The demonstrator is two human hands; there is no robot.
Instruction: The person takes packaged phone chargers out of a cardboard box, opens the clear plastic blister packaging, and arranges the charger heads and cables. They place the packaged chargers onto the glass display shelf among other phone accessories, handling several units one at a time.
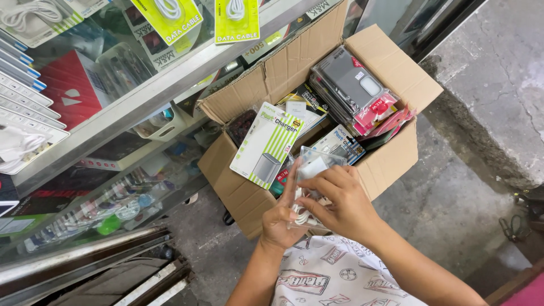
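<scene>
**Over the open carton: both hands on a clear charger pack**

At the left, a glass display case (113, 107) holds hanging cable packs (170, 20) and boxed goods. Just right of it stands an open cardboard box (391, 158) crammed with packaged accessories, a green-striped charger pack (266, 144) leaning at its near edge. Above the box's front, the left hand (280, 218) pinches the lower side of a clear plastic pack (311, 178) containing a white charger and cable, while the right hand (340, 201) curls closed over its front. The pack looks thin and slick; a loose pinch could let it slide into the box or onto the concrete floor (453, 209).
</scene>
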